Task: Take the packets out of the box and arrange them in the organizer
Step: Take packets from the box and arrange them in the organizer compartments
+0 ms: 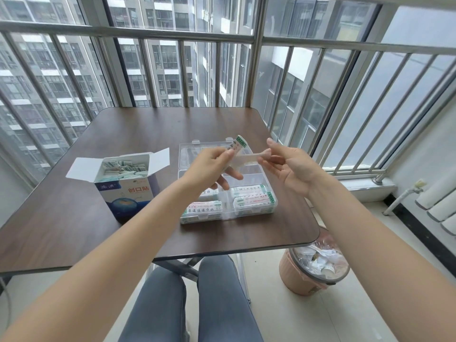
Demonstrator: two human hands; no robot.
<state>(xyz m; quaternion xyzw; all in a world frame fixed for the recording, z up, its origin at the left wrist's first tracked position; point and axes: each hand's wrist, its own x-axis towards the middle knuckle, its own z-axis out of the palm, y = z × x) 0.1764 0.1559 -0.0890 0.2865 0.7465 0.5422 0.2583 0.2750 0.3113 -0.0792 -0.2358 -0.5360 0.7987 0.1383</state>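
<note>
Bundle of packets held up over the clear organizer, both hands raised.

Gripped by the left hand at the lower end, long axis tilted, green-edged tip up and slightly right. Pale strip running from bundle toward the right hand, pinched there at fingertips; hands near, not touching. More packets lying flat in 2 near compartments. Open box standing left on the brown table, well apart. Pink bin on floor at right.
</note>
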